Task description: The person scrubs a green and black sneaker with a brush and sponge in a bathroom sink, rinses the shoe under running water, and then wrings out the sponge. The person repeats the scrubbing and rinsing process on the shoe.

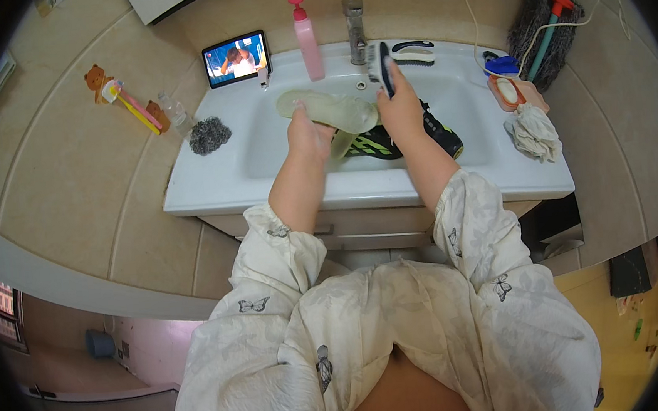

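My left hand [307, 136] grips a pale greenish shoe insole [327, 108], thumb on top, and holds it over the washbasin [267, 152]. In my right hand [401, 110] is a scrub brush [381, 69] with a dark and white body, raised just above the insole's right end and apart from it. Below my hands lie black shoes [442, 135] with bright green markings, partly hidden by my right forearm. A second pale insole [342, 143] shows under the held one, next to the green-marked shoe part.
Behind the basin stand a pink pump bottle [309, 45], a metal faucet [355, 29] and a tablet [236, 59] with a lit screen. Another brush [413, 57] lies right of the faucet. A steel-wool scourer [210, 135] sits left; a soap dish [532, 97] and crumpled cloth [533, 132] sit right.
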The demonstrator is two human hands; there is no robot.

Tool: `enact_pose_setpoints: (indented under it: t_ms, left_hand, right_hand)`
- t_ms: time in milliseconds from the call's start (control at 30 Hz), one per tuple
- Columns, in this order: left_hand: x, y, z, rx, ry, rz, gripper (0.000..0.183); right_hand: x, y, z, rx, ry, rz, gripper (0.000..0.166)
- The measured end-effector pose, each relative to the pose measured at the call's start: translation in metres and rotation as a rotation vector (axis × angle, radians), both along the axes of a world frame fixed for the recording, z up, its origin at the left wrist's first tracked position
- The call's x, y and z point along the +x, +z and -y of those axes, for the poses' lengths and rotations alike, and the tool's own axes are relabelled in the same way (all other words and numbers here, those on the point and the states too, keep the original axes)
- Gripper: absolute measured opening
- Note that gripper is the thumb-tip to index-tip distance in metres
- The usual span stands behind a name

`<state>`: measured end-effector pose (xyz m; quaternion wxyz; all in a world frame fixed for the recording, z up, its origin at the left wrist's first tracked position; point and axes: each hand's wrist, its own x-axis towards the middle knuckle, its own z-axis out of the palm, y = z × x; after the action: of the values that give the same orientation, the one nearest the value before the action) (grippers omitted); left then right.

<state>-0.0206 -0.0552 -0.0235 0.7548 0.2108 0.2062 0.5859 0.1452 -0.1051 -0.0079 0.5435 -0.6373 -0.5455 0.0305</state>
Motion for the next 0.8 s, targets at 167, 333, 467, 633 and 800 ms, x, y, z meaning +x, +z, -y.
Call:
enact_pose_setpoints:
  t_ms: [167, 333, 467, 633, 800]
  left_hand:
    - [-0.008, 0.0, -0.004, 0.113, 0.109, 0.187, 0.046]
    - [0.004, 0.013, 0.01, 0.14, 0.002, 0.335, 0.042]
    - [0.017, 0.004, 0.017, 0.321, -0.077, -0.037, 0.046]
    - [0.025, 0.03, 0.029, 0.11, 0.07, 0.031, 0.057]
    - [0.023, 0.023, 0.015, 0.06, 0.064, 0.099, 0.05]
  right_hand:
    - [-0.008, 0.0, 0.005, -0.029, 0.111, -0.1, 0.053]
    - [-0.027, -0.01, 0.005, -0.19, 0.305, -0.009, 0.052]
    - [-0.039, -0.002, 0.013, -0.215, 0.404, -0.095, 0.053]
    - [-0.048, 0.004, 0.027, -0.191, 0.502, 0.079, 0.056]
    - [-0.039, 0.005, 0.017, -0.251, 0.441, 0.155, 0.051]
